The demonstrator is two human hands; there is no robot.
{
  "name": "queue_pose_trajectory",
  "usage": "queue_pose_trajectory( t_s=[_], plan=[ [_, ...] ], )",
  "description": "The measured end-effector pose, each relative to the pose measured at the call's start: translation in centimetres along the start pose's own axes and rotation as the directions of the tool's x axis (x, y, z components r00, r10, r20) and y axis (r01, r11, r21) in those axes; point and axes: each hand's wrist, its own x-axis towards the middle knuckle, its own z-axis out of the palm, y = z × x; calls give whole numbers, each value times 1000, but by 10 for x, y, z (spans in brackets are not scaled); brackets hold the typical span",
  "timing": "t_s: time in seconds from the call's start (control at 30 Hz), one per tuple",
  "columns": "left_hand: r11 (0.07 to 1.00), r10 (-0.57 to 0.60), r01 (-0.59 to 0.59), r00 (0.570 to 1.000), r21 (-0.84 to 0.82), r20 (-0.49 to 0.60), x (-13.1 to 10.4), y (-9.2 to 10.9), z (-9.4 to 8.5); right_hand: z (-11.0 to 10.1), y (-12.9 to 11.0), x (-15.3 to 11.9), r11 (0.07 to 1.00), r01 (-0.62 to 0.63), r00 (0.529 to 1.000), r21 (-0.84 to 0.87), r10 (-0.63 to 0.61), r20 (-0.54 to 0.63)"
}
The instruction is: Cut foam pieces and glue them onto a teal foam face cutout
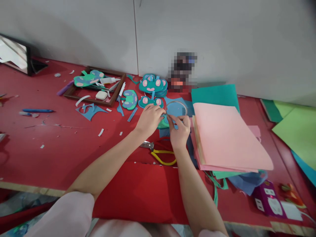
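Observation:
My left hand (150, 121) and my right hand (180, 131) meet over the middle of the table, fingers pinched together. Between them they grip a thin, pale wire-like loop (184, 104), whose ring stands up behind the fingers; its exact kind is unclear. Under the hands lies a green foam piece (163, 123), partly hidden. Just beyond my left hand is a teal frog-face cutout (145, 101), with a stack of similar cutouts (153, 85) behind it. Scissors with yellow handles (164, 157) lie on the table below my hands.
A brown frame (93, 96) at the back left holds glue tubes and an eraser. Pink foam sheets (227, 135) are piled on the right, near a purple power socket (269, 199). Blue scraps (90, 111) and a blue pen (38, 111) lie left. A tablet (14, 54) stands far left.

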Motion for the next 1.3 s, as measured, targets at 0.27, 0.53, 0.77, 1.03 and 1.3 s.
queue_pose_trajectory(
  t_s=[0.27,0.53,0.77,1.03,1.3],
  plan=[
    [996,42,-44,999,83,30,-1,1,2,1,2,-1,1000,29,999,-5,-29,15],
    [993,-30,32,999,-113,24,0,9,0,0,6,1,988,152,987,-37,-154,-41],
    [746,-272,338,941,-574,202,7,9,-8,-2,8,-2,955,260,955,-140,-276,-112],
    [992,-100,101,995,-81,18,2,23,-11,1,4,-1,990,120,992,-68,-123,-37],
    [945,-322,321,947,58,1,3,-33,-2,-6,-8,-3,994,102,995,29,-102,-22]
  ],
)
